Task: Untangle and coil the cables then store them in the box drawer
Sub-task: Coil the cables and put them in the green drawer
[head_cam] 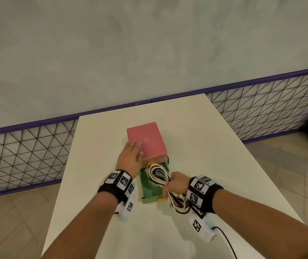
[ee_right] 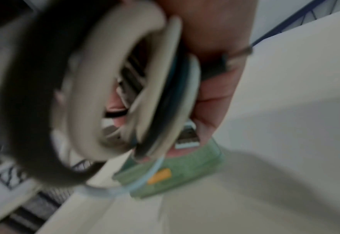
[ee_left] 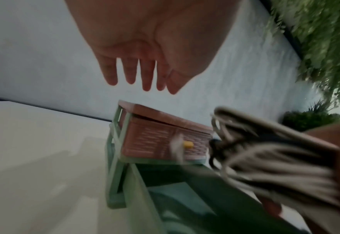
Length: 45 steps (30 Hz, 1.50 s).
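A small box with a pink top [head_cam: 145, 141] stands mid-table, and its green drawer [head_cam: 148, 192] is pulled out toward me. My right hand [head_cam: 168, 189] grips a coiled bundle of white and black cables [head_cam: 158, 174]. The bundle lies over the drawer's right side, and its tail loops hang past the yellow-knobbed front [ee_right: 175, 171]. The right wrist view shows the coil [ee_right: 114, 79] close up and blurred. My left hand [head_cam: 131, 156] lies flat with straight fingers [ee_left: 129, 74] at the box's [ee_left: 165, 137] near left corner. Whether it touches the box is unclear.
The white table [head_cam: 205, 146] has its far edge close behind the box. Beyond it runs a mesh fence with a purple rail [head_cam: 261, 103] along a grey wall. A black wire [head_cam: 228, 242] trails from my right wrist camera. Tiled floor lies on both sides.
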Tool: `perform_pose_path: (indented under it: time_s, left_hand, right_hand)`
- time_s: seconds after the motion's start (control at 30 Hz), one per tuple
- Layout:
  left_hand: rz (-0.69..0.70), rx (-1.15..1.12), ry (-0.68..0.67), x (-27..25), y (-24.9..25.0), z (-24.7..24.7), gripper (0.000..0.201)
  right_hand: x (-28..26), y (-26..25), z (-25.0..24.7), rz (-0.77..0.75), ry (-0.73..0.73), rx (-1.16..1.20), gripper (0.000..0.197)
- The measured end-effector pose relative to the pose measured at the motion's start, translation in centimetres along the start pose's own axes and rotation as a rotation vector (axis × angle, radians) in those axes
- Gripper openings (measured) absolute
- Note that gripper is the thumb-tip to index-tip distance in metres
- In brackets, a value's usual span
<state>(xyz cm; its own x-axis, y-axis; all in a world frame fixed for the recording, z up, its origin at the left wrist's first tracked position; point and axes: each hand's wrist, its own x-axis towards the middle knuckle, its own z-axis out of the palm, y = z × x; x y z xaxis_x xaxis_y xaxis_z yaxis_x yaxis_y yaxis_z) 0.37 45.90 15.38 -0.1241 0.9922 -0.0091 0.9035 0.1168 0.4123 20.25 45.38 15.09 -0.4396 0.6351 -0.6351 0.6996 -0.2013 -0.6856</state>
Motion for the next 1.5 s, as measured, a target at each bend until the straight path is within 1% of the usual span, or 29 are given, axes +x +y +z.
perform_pose_path:
  time_s: [0.07, 0.1, 0.17, 0.23, 0.27, 0.33, 0.37, 0.43, 0.5, 0.57, 0.63, 0.67, 0.7, 0.77, 0.8, 0.87, 0.9, 0.93, 0.97, 1.0, 1.07, 1.1, 1.13, 1.17, 1.2, 1.27, 1.33, 1.43, 1.5]
  left_hand:
    - [0.021, 0.092, -0.134, 0.8, -0.5, 0.9, 0.052]
    - [0.028, 0.114, -0.160, 0.9, -0.8, 1.3, 0.052]
    - [0.026, 0.111, -0.160, 0.9, -1.4, 1.9, 0.052]
    - [0.012, 0.109, -0.173, 0.9, -1.7, 2.1, 0.052]
    - [0.005, 0.118, -0.185, 1.0, -1.7, 2.1, 0.052]
    - [-0.005, 0.142, -0.201, 1.0, -1.5, 2.0, 0.053]
    - [-0.007, 0.149, -0.205, 0.9, -1.3, 1.9, 0.053]
    - [-0.010, 0.155, -0.219, 0.8, -1.2, 1.8, 0.053]
    - [-0.004, 0.160, -0.228, 0.8, -1.2, 1.7, 0.053]
    - [-0.002, 0.169, -0.246, 0.8, -1.1, 1.6, 0.053]
    - [-0.005, 0.159, -0.267, 0.8, -1.1, 1.5, 0.052]
    - [-0.006, 0.151, -0.273, 0.8, -1.2, 1.5, 0.052]
    - [-0.004, 0.146, -0.276, 0.8, -1.2, 1.4, 0.051]
    - [-0.008, 0.140, -0.291, 0.7, -1.3, 1.1, 0.051]
    - [-0.011, 0.141, -0.298, 0.7, -1.3, 1.1, 0.051]
    - [-0.015, 0.140, -0.307, 0.7, -1.2, 1.0, 0.051]
    - [-0.017, 0.134, -0.305, 0.7, -1.2, 1.0, 0.051]
    - [-0.023, 0.127, -0.302, 0.7, -1.1, 1.0, 0.051]
    - [-0.028, 0.124, -0.300, 0.7, -1.1, 0.9, 0.051]
    - [-0.031, 0.125, -0.302, 0.7, -1.1, 0.9, 0.051]
    - [-0.032, 0.129, -0.304, 0.9, -1.2, 1.0, 0.051]
    - [-0.031, 0.126, -0.302, 0.9, -1.2, 1.1, 0.051]
    - [-0.028, 0.124, -0.298, 1.0, -1.3, 1.2, 0.051]
    - [-0.025, 0.124, -0.296, 1.0, -1.5, 1.3, 0.051]
    - [-0.022, 0.126, -0.297, 1.0, -1.5, 1.3, 0.051]
    - [-0.014, 0.132, -0.301, 1.1, -1.6, 1.4, 0.051]
    - [-0.011, 0.133, -0.294, 1.2, -1.4, 1.3, 0.051]
    - [-0.007, 0.149, -0.299, 1.1, -1.1, 1.0, 0.051]
    - [-0.006, 0.162, -0.309, 1.0, -0.8, 0.9, 0.051]
  right_hand:
    - [0.6, -0.4, 0.6, 0.061, -0.038, -0.095, 0.028]
    - [0.6, -1.0, 0.6, 0.083, -0.074, -0.168, 0.028]
    - [0.9, -2.3, 0.5, 0.114, -0.114, -0.296, 0.021]
    - [2.2, -2.8, 0.7, 0.090, -0.144, -0.363, 0.020]
    - [2.6, -3.3, 1.0, 0.089, -0.173, -0.393, 0.023]
    - [3.5, -3.6, 1.4, 0.087, -0.176, -0.469, 0.031]
    - [3.9, -3.9, 1.5, 0.115, -0.174, -0.495, 0.033]
    - [4.7, -4.3, 1.9, 0.060, -0.192, -0.644, 0.036]
    - [5.5, -4.3, 2.2, 0.001, -0.172, -0.783, 0.040]
    - [6.6, -4.2, 2.6, 0.027, -0.121, -0.755, 0.041]
    - [7.1, -4.0, 3.0, 0.053, -0.024, -0.647, 0.037]
    - [7.1, -3.9, 3.3, 0.040, 0.023, -0.595, 0.035]
    - [6.8, -4.0, 3.4, 0.012, 0.055, -0.587, 0.033]
    - [7.0, -4.0, 3.8, -0.006, 0.056, -0.622, 0.023]
    - [7.0, -3.9, 3.9, -0.002, 0.103, -0.595, 0.018]
    - [6.9, -3.5, 4.0, 0.072, 0.265, -0.407, 0.009]
    - [6.9, -3.4, 4.1, 0.097, 0.331, -0.279, 0.011]
    - [6.8, -3.4, 4.1, 0.091, 0.360, -0.191, 0.012]
    - [6.5, -3.6, 3.9, 0.080, 0.355, -0.117, 0.012]
    - [6.1, -3.6, 3.8, 0.059, 0.349, -0.076, 0.029]
    - [5.1, -3.4, 3.7, 0.022, 0.332, -0.034, 0.069]
    - [4.5, -3.0, 3.7, -0.005, 0.311, -0.019, 0.079]
    - [3.8, -2.3, 3.9, -0.045, 0.310, -0.040, 0.084]
    - [2.8, -1.4, 4.3, -0.109, 0.332, -0.129, 0.083]
    - [1.7, -0.3, 4.9, -0.198, 0.385, -0.296, 0.077]
    - [-0.2, 2.2, 6.5, -0.444, 0.582, -0.647, 0.063]
    - [-1.0, 4.1, 7.8, -0.591, 0.627, -0.827, 0.061]
    - [0.3, 6.7, 8.3, -0.651, 0.640, -0.959, 0.062]
    - [1.2, 7.5, 8.0, -0.655, 0.604, -0.987, 0.071]
